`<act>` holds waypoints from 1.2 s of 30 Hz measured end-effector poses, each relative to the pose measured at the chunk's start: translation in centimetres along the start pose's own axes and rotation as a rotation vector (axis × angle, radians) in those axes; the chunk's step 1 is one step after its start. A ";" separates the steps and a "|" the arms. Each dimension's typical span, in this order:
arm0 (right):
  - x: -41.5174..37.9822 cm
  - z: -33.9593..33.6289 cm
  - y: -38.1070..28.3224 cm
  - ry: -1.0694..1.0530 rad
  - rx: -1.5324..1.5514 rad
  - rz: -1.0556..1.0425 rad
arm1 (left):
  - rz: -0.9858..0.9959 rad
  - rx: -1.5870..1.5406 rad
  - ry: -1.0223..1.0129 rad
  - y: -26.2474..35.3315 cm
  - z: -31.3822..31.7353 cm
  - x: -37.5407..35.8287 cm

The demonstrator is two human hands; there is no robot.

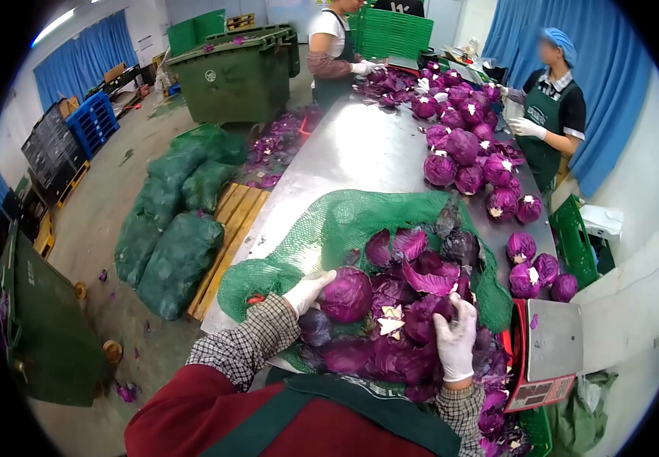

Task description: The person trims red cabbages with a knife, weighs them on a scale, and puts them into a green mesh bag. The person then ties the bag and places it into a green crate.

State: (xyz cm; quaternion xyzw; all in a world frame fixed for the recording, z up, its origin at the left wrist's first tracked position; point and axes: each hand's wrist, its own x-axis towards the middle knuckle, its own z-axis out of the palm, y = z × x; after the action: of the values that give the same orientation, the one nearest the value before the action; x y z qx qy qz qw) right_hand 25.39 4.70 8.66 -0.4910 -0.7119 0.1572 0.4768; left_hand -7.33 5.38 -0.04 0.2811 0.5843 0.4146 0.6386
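My left hand (308,292), in a white glove, rests against the left side of a round purple cabbage (346,295); its fingers are partly hidden and whether they grip is unclear. My right hand (457,339), also gloved, has its fingers spread at the right side of another cabbage (423,318) among loose purple leaves (430,276). Between the hands lie more leaves and a cabbage with a pale cut stem (391,321). A green mesh bag (329,228) spreads around and behind this pile on the metal table (352,145).
Many cabbages (463,146) line the table's right side. Two co-workers (554,107) stand farther off, one on each side. A red-framed scale (554,343) is at my right. Filled green sacks (181,255), a pallet (230,228) and bins (227,84) stand left.
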 end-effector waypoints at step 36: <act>4.5 2.9 -7.3 -0.033 0.702 0.284 | 0.551 0.651 -0.228 -1.7 1.1 -7.6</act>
State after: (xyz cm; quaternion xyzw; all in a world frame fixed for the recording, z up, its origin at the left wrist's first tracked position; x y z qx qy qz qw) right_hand 18.65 5.83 14.61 -0.3891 -0.5473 0.4640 0.5778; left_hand -5.66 -1.87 2.57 0.6570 0.5134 0.3301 0.4426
